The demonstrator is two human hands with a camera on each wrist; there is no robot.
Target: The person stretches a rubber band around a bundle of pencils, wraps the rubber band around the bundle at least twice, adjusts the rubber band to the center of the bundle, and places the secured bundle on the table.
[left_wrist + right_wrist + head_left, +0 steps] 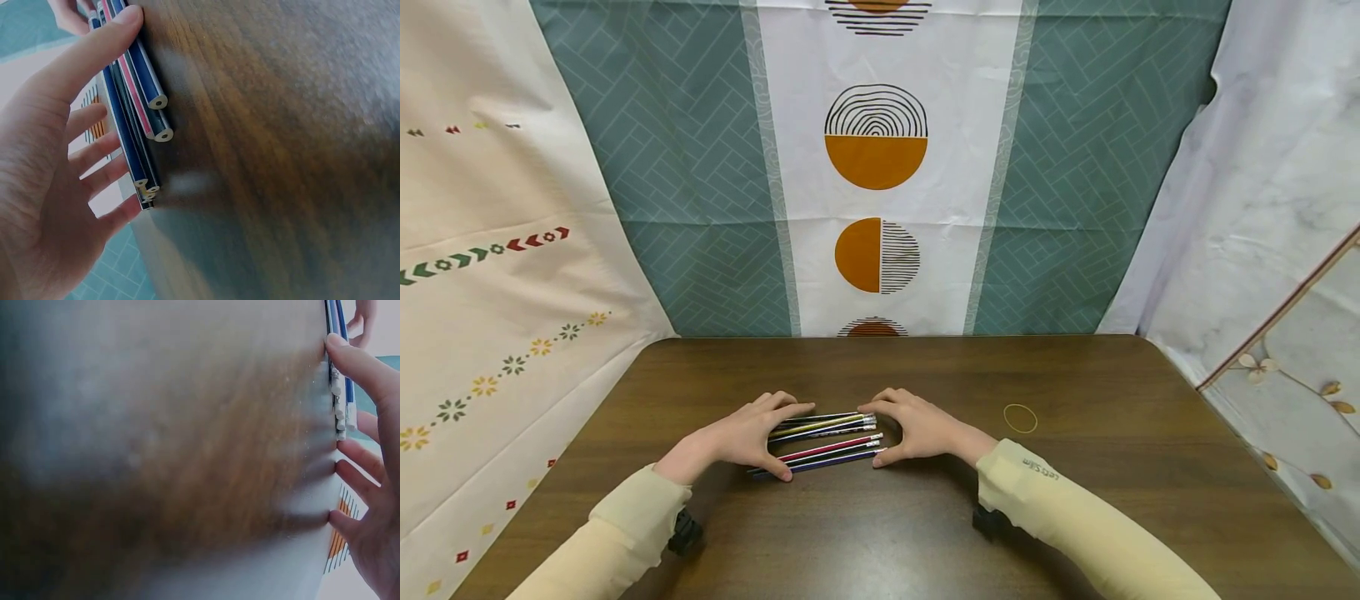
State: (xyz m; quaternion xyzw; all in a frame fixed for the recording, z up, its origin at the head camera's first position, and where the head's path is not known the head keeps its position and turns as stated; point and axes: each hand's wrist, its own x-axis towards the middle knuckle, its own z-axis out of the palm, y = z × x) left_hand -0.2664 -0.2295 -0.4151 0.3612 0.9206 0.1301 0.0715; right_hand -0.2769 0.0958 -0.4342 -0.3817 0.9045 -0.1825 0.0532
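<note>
Several unsharpened pencils lie on the table in two loose groups, erasers toward the right. The far group holds dark pencils and a yellow one (820,431); nearer are a red pencil (831,447) and a blue pencil (835,462). My left hand (748,435) spans both groups near their plain ends, thumb at the near blue pencil and fingers spread along the far side. My right hand (928,429) arches around the eraser ends, its thumb by the near pencil and its fingertips on the table beyond. White erasers (351,417) show in the right wrist view.
A thin yellow rubber band (1020,418) lies on the brown table (1112,467) to the right of my right hand. Patterned cloth (700,167) hangs behind the table's far edge, and more cloth hangs at both sides.
</note>
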